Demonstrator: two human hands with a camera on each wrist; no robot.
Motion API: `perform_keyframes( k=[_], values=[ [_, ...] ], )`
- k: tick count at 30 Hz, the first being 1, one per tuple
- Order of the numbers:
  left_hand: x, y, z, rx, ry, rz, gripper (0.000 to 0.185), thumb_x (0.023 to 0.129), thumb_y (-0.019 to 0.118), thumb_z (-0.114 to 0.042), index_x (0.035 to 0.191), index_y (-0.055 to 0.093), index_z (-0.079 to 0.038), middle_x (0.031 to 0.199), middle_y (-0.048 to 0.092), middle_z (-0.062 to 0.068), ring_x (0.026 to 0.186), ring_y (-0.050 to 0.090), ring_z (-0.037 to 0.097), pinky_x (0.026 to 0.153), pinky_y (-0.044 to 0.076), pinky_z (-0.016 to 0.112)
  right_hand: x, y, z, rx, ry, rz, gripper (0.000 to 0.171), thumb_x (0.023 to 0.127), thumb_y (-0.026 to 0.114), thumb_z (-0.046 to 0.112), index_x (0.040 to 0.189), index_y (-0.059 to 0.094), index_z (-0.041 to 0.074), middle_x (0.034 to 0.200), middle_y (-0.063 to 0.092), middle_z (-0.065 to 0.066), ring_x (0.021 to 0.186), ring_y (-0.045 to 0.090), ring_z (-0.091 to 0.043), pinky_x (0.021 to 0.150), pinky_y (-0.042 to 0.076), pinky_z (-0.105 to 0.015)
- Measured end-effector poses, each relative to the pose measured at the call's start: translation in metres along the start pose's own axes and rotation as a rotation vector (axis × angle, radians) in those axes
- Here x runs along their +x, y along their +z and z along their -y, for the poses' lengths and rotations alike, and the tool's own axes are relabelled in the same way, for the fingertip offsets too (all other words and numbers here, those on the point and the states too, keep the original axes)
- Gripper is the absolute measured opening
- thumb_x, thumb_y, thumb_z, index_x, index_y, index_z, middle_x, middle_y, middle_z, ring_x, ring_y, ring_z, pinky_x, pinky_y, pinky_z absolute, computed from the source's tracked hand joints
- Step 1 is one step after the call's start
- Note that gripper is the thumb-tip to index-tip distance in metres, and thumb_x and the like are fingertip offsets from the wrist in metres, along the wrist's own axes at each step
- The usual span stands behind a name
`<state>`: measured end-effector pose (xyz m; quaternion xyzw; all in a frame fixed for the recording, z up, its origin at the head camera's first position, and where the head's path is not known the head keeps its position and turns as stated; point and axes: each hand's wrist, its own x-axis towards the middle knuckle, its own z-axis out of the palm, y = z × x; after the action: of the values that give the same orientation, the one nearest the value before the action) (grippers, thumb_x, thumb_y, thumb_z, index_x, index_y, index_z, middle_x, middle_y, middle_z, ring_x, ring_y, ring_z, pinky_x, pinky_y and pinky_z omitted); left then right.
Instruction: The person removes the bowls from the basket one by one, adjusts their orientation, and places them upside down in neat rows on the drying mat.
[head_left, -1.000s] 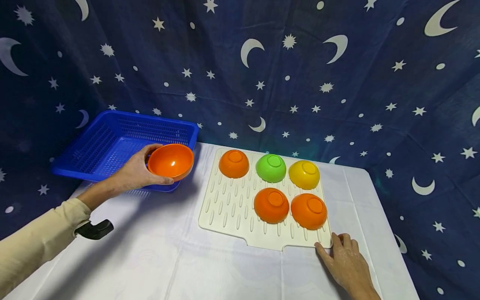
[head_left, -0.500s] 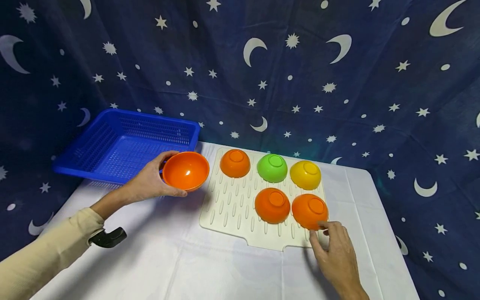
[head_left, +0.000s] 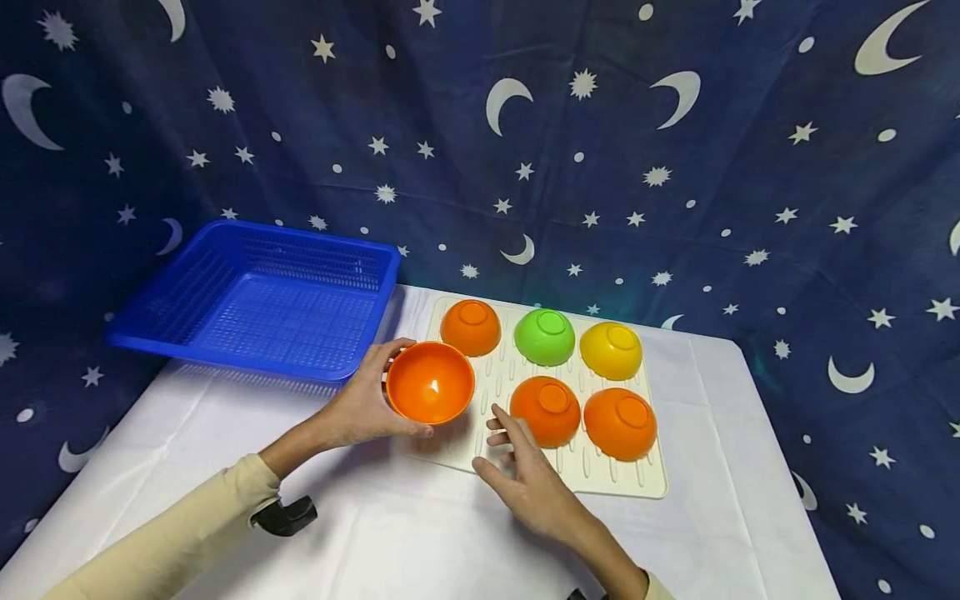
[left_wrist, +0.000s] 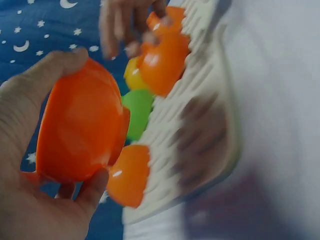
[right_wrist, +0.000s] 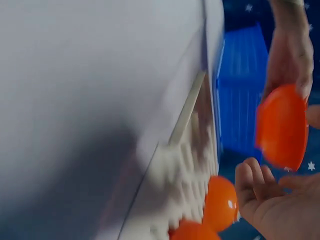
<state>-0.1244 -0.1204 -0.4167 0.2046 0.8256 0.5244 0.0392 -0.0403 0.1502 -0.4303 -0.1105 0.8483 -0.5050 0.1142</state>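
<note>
Over the near-left part of the cream drying mat [head_left: 457, 433], the left hand [head_left: 360, 404] holds an orange bowl [head_left: 430, 382], thumb across the near rim and fingers curled behind its far side, so the bowl sits tilted with its open mouth turned toward the person and a little to the right. The right hand [head_left: 525, 483] lies just to the right of it, fingers straight and spread, empty, its fingertips [head_left: 501, 415] over the mat between the held bowl and the nearer orange bowl turned upside down [head_left: 543, 408]. The held bowl thus lies up and to the left of the right hand's fingers, close but not touching, and the left hand is plainly the nearer, since it already has it. On the mat five bowls rest rim down: three orange, one green [head_left: 543, 335] and one yellow [head_left: 610, 348], three in the far row and two in the near row. With the held one that makes six bowls, four of them orange. One blue basket [head_left: 180, 292] stands on the white tablecloth [head_left: 420, 542] to the far left, nothing visible in it.
</note>
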Motion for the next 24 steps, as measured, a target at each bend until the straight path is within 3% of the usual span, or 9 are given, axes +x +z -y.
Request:
perform_keyframes(
  k=[5,10,14,17,21,24],
  values=[
    [-0.002,0.026,0.010,0.008,-0.052,-0.011,0.110,0.055,0.102,-0.027,0.147,0.041,-0.015,0.128,0.041,0.017,0.114,0.054,0.036,0.094,0.050,0.053,0.017,0.007,0.004,0.183,0.060,-0.010,0.073,0.101,0.063,0.026,0.158,0.026,-0.001,0.129,0.048,-0.012,0.107,0.057,-0.020,0.095,0.048,-0.037],
    [-0.003,0.047,0.015,-0.001,-0.114,-0.018,0.117,0.056,0.101,-0.028,0.151,0.036,-0.008,0.128,0.039,0.017,0.115,0.053,0.036,0.099,0.046,0.054,0.028,0.008,0.003,0.249,0.128,-0.044,0.071,0.098,0.062,0.023,0.157,0.029,-0.001,0.111,0.052,-0.010,0.090,0.055,-0.019,0.081,0.049,-0.038],
    [-0.003,0.061,0.016,0.057,-0.145,-0.044,0.119,0.057,0.100,-0.032,0.152,0.033,-0.003,0.130,0.040,0.017,0.119,0.046,0.034,0.098,0.045,0.053,0.033,0.009,0.001,0.278,0.162,-0.088,0.072,0.095,0.063,0.020,0.157,0.032,0.001,0.112,0.047,-0.010,0.090,0.056,-0.020,0.080,0.048,-0.040],
    [-0.002,0.064,0.017,0.047,-0.166,-0.051,0.107,0.070,0.094,-0.035,0.152,0.034,-0.003,0.134,0.041,0.017,0.121,0.037,0.033,0.097,0.043,0.054,0.034,0.009,0.000,0.253,0.175,-0.111,0.073,0.094,0.061,0.020,0.158,0.031,0.004,0.119,0.044,-0.011,0.095,0.058,-0.021,0.082,0.048,-0.040],
    [0.001,0.059,0.016,-0.043,-0.172,-0.043,0.087,0.088,0.079,-0.028,0.156,0.032,-0.003,0.142,0.039,0.018,0.122,0.031,0.032,0.101,0.038,0.058,0.038,0.006,0.002,0.174,0.150,-0.135,0.071,0.096,0.056,0.017,0.160,0.028,0.005,0.121,0.043,-0.011,0.096,0.053,-0.019,0.080,0.045,-0.035],
    [0.003,0.056,0.014,-0.100,-0.159,-0.033,0.084,0.089,0.073,-0.016,0.158,0.027,-0.002,0.145,0.034,0.019,0.119,0.033,0.033,0.101,0.038,0.055,0.041,0.006,0.002,0.147,0.118,-0.157,0.069,0.097,0.052,0.011,0.161,0.026,0.007,0.116,0.041,-0.011,0.089,0.046,-0.019,0.070,0.042,-0.027]
  ],
)
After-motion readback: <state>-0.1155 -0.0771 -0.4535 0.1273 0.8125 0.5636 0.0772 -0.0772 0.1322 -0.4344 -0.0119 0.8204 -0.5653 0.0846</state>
